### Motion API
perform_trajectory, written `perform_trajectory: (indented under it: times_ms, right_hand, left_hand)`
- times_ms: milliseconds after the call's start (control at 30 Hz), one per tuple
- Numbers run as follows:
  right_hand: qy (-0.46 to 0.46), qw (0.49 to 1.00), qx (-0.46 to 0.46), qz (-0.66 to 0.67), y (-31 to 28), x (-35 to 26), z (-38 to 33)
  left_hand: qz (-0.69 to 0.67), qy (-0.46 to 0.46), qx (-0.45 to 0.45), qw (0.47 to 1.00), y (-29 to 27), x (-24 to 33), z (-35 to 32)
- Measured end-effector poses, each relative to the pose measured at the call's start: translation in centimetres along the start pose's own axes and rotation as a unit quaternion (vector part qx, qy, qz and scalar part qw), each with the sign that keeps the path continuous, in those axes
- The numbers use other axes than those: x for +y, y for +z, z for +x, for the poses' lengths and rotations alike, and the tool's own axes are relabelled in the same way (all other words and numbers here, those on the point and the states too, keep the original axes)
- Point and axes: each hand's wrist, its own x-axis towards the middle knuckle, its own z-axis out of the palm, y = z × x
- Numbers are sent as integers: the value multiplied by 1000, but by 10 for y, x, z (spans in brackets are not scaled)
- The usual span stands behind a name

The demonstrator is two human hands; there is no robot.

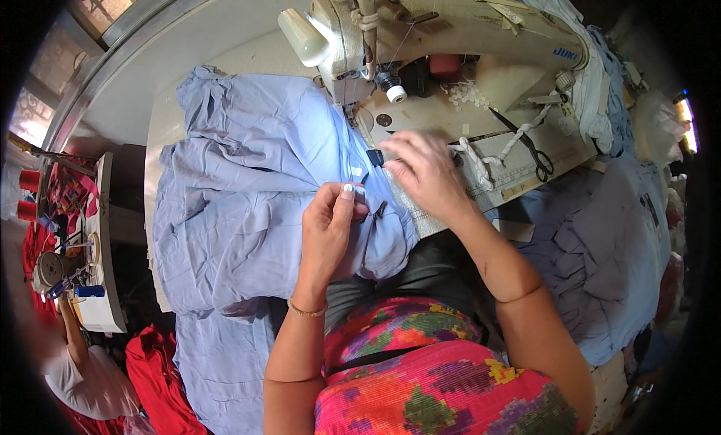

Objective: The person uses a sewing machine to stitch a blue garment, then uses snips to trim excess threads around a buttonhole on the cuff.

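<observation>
My left hand (329, 219) is closed in a pinch, with a small white button (348, 188) at the thumb and fingertips. Beneath it spreads a light blue garment (240, 176), heaped across the table and hanging over its front edge. A small white tag (356, 171) shows on the cloth just beyond that pinch. My right hand (426, 170) hovers over the right edge of the cloth, its fingers smeared by motion. Close to those fingertips lies a small black object (375, 158), whose kind I cannot make out. The sewing machine's needle area stands just beyond both hands.
A sewing machine (466, 25) with a lit lamp (304, 38) spans the back. Loose white buttons (466, 95), black-handled scissors (541, 161) and a knotted white cord (481, 164) lie right. More blue garments (593, 240) are piled right. Another person (94, 382) sits at lower left.
</observation>
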Motion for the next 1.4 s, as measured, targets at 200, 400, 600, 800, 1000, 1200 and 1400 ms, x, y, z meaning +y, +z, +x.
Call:
perform_trajectory:
  times_ms: [200,400,600,800,1000,1200,1400]
  right_hand:
    - [-8,942,-65,328,11,-27,2]
    - [-3,970,-22,241,4,-7,9]
    - [258,965,24,-26,-39,137,39]
    - [227,973,-6,-41,-42,124,40]
    - [96,918,-223,315,-14,-32,-6]
    - [214,804,-151,533,24,-27,-6]
    - [238,752,-109,606,28,-26,-5]
  left_hand:
    - [64,59,-11,996,1,-6,-1]
    - [38,29,13,999,2,-5,-5]
    - [30,12,24,999,6,-1,-2]
    - [-20,67,26,997,-5,-10,-1]
    - [-21,86,0,996,-1,-10,-2]
    - [-43,140,118,982,1,-5,-9]
    - [43,127,72,988,-8,-14,-16]
